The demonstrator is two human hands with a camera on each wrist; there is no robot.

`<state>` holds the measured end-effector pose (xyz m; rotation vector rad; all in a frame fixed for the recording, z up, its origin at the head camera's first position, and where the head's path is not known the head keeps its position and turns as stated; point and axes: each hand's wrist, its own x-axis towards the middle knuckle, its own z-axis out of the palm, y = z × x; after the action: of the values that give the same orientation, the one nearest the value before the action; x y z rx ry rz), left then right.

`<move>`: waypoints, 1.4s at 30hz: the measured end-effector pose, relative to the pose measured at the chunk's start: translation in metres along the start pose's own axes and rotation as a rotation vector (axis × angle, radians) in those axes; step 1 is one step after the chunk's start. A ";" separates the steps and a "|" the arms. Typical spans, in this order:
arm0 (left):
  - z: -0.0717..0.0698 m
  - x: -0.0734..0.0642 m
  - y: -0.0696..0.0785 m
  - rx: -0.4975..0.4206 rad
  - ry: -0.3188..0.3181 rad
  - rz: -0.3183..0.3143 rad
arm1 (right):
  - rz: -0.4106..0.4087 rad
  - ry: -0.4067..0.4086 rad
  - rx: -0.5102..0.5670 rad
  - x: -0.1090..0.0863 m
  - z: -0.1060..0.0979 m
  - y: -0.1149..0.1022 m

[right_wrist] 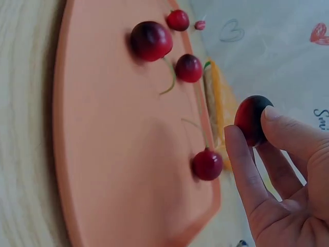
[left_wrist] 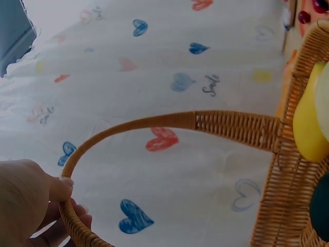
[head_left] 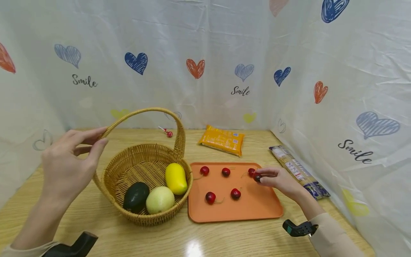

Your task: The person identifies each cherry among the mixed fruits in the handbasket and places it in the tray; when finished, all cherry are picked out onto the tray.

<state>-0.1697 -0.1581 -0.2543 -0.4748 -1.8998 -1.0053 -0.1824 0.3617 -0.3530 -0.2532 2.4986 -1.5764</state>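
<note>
My left hand (head_left: 69,162) pinches the wicker basket's arched handle (head_left: 144,111) between thumb and fingers, high on its left side. Inside the basket (head_left: 133,150) lie a yellow mango (head_left: 176,178), a pale green round fruit (head_left: 160,200) and a dark green avocado (head_left: 136,197). On the right, my right hand (head_left: 280,181) holds a dark red cherry (right_wrist: 253,120) between thumb and fingertips, raised over the orange tray (head_left: 257,208). Several more cherries, such as this stemmed one (right_wrist: 207,164), are spread over the tray.
An orange packet (head_left: 222,140) lies behind the tray, and a red lollipop (head_left: 169,134) behind the basket. To the right, a long clear packet of noodles (head_left: 297,169) runs along the curtain (head_left: 353,103). Curtains with printed hearts close off the back and sides.
</note>
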 end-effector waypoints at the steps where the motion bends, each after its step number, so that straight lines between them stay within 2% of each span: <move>1: 0.000 0.000 0.000 0.000 0.001 0.001 | 0.007 0.002 -0.011 -0.002 -0.001 0.002; 9: -0.002 -0.001 0.000 -0.004 -0.004 -0.024 | 0.031 -0.002 -0.032 -0.005 0.001 0.020; 18: 0.000 -0.001 0.001 0.001 -0.010 -0.009 | 0.057 -0.009 -0.099 -0.005 0.010 0.032; 29: -0.001 -0.001 0.000 0.008 -0.002 -0.010 | 0.054 -0.012 -0.126 -0.003 0.013 0.031; 38: -0.001 -0.001 0.001 0.015 -0.004 -0.017 | 0.046 -0.065 -0.032 -0.004 0.006 0.027; 42: 0.000 0.000 0.002 0.023 -0.008 -0.015 | 0.027 -0.023 -0.057 -0.006 -0.001 0.020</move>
<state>-0.1687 -0.1568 -0.2541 -0.4525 -1.9225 -0.9913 -0.1777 0.3725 -0.3703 -0.2426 2.5211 -1.4860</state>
